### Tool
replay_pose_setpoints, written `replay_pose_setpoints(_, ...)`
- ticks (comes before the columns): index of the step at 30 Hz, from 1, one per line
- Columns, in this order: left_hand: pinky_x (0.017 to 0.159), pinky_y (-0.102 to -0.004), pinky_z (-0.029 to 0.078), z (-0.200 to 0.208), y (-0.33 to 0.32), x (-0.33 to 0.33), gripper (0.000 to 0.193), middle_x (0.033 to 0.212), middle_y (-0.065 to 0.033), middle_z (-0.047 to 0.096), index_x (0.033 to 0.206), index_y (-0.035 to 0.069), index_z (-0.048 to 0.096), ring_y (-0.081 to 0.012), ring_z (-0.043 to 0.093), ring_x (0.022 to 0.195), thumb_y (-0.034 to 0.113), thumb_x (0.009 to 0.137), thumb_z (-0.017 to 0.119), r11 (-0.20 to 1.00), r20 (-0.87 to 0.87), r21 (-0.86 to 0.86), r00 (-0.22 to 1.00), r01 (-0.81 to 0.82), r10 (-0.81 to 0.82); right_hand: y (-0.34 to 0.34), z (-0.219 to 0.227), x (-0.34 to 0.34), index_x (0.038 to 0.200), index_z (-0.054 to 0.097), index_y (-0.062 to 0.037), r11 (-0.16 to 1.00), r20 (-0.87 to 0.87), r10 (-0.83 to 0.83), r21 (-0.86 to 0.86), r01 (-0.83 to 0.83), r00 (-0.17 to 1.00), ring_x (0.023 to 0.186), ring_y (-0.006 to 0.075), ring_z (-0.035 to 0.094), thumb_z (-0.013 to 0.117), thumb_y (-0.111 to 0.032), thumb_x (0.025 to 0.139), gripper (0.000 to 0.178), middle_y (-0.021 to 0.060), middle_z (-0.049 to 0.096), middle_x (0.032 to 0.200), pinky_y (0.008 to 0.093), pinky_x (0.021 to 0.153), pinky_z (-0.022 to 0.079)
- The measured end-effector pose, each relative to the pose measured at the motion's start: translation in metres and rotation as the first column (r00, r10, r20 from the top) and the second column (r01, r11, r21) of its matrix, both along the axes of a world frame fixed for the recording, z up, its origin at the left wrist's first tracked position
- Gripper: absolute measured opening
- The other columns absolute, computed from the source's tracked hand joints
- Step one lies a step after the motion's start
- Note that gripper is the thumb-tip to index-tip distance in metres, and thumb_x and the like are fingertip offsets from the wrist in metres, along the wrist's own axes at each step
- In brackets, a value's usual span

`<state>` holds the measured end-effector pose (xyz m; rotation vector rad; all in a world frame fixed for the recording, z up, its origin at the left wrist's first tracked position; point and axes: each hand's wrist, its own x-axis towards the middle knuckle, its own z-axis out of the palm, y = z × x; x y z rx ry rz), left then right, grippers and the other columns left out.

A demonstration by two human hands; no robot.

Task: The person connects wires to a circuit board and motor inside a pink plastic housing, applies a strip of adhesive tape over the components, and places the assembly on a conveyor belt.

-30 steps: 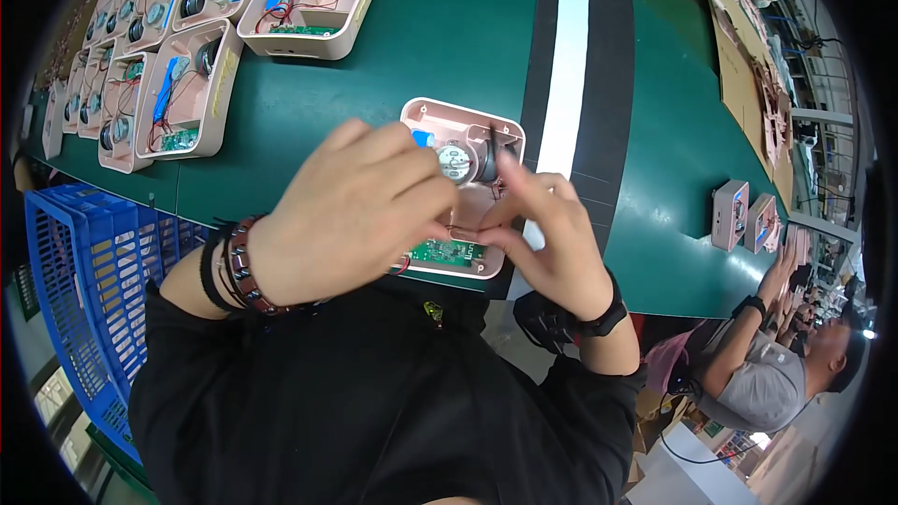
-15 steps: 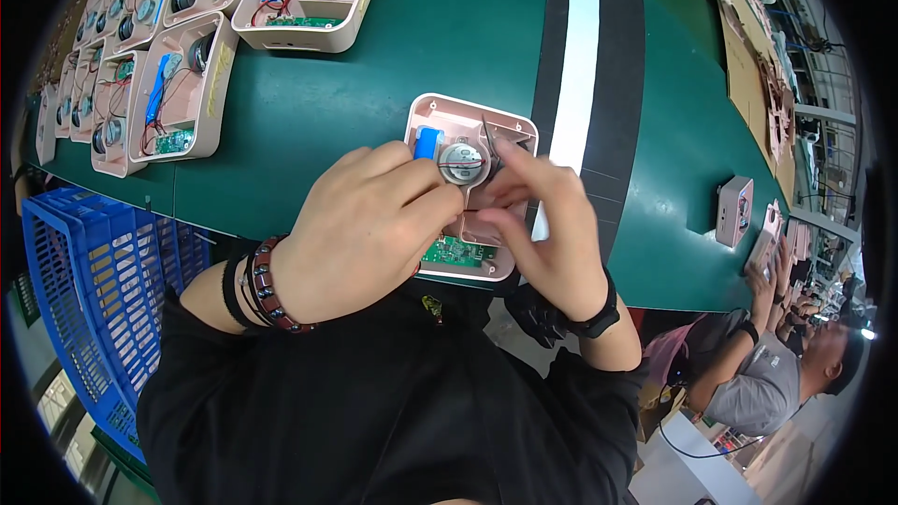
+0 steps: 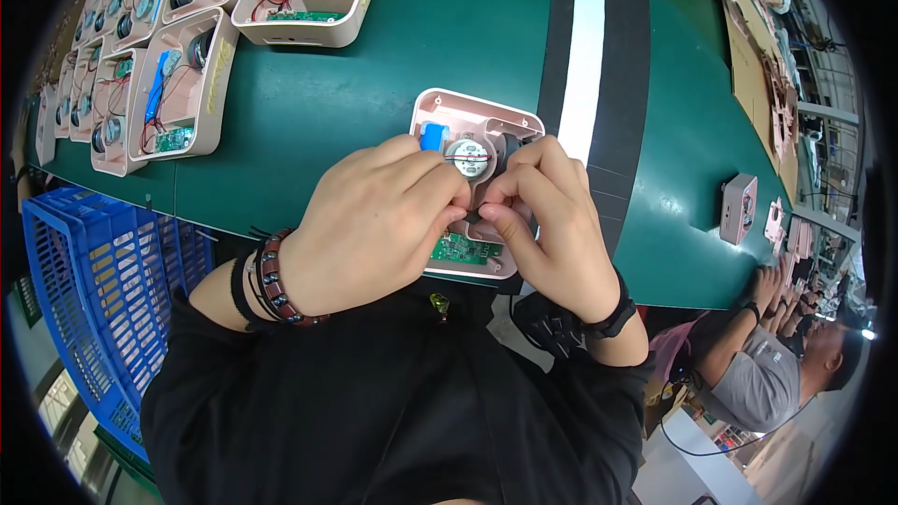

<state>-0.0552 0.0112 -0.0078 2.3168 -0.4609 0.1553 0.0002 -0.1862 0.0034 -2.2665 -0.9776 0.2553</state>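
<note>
A pink plastic housing [image 3: 432, 98] lies open on the table in front of me. Inside it are a blue battery [image 3: 432, 137], a round silver component [image 3: 470, 165] crossed by thin red and black wires, a black round part [image 3: 507, 148] and a green circuit board [image 3: 458, 249]. Over the housing's left side, my left hand [image 3: 379, 206] is closed, thumb and forefinger pinched together. Opposite it, my right hand [image 3: 552, 220] also pinches, fingertips almost meeting the left ones. A small dark piece shows between the fingertips, too hidden to name.
Several similar pink housings [image 3: 192, 84] with wired parts stand at the far left. A blue crate [image 3: 103, 290] is at the lower left. A black mat with a white strip [image 3: 585, 56] crosses the table. Another housing [image 3: 738, 209] sits right, near a co-worker [image 3: 762, 374].
My right hand has come down and left from the housing's upper right, its fingers closing beside my left fingertips. The thin dark strip near it no longer shows. The housing has shifted slightly.
</note>
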Motion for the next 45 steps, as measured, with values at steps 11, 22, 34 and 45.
replay_pose_setpoints(11, 0.068, -0.0367, 0.046, -0.005, -0.003, 0.0, 0.011, 0.076, -0.0053, 0.057, 0.081, 0.008, 0.057, -0.0245, 0.056, 0.076, 0.009, 0.08, 0.068, 1.0, -0.038, -0.015, 0.999, -0.028, 0.027, 0.003, 0.001, -0.001, 0.091, 0.06, -0.0077, 0.998, 0.188, 0.062, -0.032, -0.057, 0.98, 0.082, 0.0205, 0.055, 0.076, -0.01, 0.075, 0.023, 0.0038, 0.054, 0.096, 0.0337, 0.078, 0.035)
replay_pose_setpoints(22, 0.067, -0.0361, 0.039, -0.003, 0.003, -0.005, 0.01, 0.078, -0.0026, 0.059, 0.083, 0.009, 0.058, -0.0232, 0.056, 0.076, 0.009, 0.081, 0.069, 0.995, -0.07, -0.102, 0.997, -0.021, 0.014, 0.001, -0.001, 0.0, 0.087, 0.063, -0.0128, 0.994, 0.39, 0.094, -0.088, -0.065, 0.916, 0.077, 0.0154, 0.055, 0.078, -0.019, 0.07, 0.024, -0.0018, 0.059, 0.091, 0.0351, 0.075, 0.03)
replay_pose_setpoints(34, 0.07, -0.0345, 0.033, 0.001, -0.003, -0.007, 0.012, 0.078, 0.0013, 0.061, 0.083, 0.012, 0.062, -0.0198, 0.053, 0.075, 0.012, 0.078, 0.073, 0.996, -0.034, 0.003, 0.995, -0.092, 0.092, -0.001, -0.009, -0.014, 0.088, 0.064, -0.0115, 0.992, 0.613, 0.127, -0.092, -0.09, 0.78, 0.076, 0.0161, 0.057, 0.077, -0.008, 0.065, 0.026, -0.0021, 0.061, 0.092, 0.0364, 0.074, 0.032)
replay_pose_setpoints(45, 0.075, -0.034, 0.031, -0.002, 0.001, -0.003, 0.008, 0.078, 0.0045, 0.063, 0.085, 0.014, 0.063, -0.0152, 0.056, 0.079, 0.018, 0.084, 0.071, 0.995, -0.13, -0.064, 0.989, -0.073, 0.065, -0.006, -0.021, -0.013, 0.085, 0.065, -0.0059, 0.962, 0.518, 0.029, 0.217, -0.164, 0.855, 0.083, 0.0167, 0.062, 0.069, -0.009, 0.067, 0.019, 0.0054, 0.063, 0.099, 0.0365, 0.082, 0.047)
